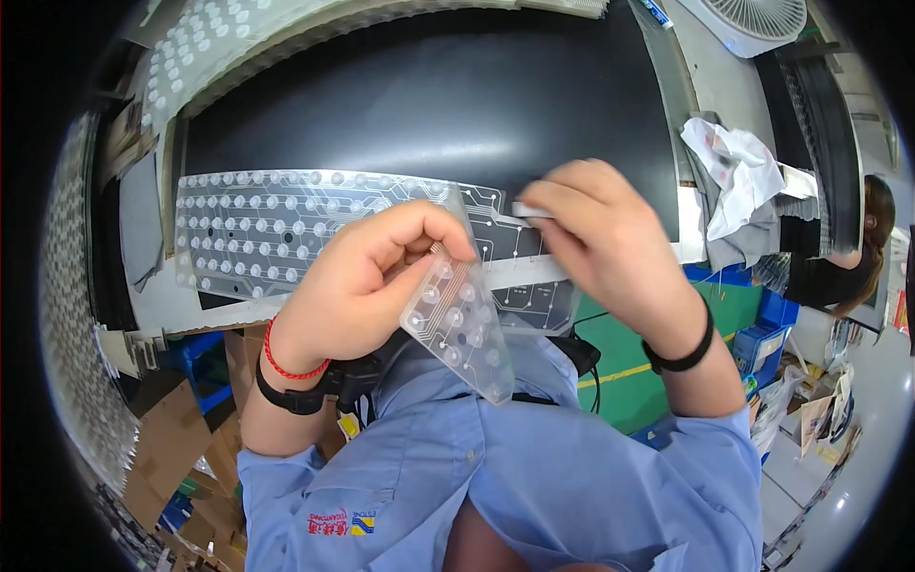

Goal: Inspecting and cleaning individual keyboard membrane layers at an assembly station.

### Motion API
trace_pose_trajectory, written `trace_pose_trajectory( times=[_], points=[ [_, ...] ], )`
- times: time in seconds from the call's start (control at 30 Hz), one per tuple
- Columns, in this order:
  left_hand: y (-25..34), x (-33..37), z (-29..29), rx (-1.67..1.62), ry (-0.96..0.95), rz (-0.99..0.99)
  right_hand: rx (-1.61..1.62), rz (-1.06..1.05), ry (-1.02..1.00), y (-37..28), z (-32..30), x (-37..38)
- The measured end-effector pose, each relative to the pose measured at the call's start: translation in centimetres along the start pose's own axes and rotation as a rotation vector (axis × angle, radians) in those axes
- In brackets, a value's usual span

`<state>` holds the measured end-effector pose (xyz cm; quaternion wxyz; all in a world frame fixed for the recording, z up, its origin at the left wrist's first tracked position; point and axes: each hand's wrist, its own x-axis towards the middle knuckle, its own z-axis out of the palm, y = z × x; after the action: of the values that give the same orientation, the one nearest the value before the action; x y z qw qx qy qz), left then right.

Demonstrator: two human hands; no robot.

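Membrane [315,229] sheet w/ dome dots lies along the surface's [429,95] near edge, its right end bent up off the edge. Left hand [367,281] is curled tight on that bent end, thumb pressing the top. Right hand [605,238] pinches a small white strip [530,211] at the circuit tail. Risk: too sharp a fold could crease the traces; a slip could drag the sheet off the edge.
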<state>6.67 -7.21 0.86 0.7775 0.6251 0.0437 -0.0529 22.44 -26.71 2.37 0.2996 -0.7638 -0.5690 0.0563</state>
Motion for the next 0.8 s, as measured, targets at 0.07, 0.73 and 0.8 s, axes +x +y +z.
trace_pose_trajectory(
  times=[0.07,0.73,0.8],
  points=[
    [-0.2,-0.1,0.1,-0.033,0.001,-0.01,-0.075,0.091,0.0,1.2,-2.0,-2.2],
    [-0.1,-0.1,0.3,-0.108,-0.017,0.006,-0.053,0.183,0.017,2.2,-4.0,-5.7],
    [-0.2,-0.1,0.1,-0.096,-0.032,-0.003,-0.084,0.172,0.012,2.5,-4.8,-6.0]
  ],
)
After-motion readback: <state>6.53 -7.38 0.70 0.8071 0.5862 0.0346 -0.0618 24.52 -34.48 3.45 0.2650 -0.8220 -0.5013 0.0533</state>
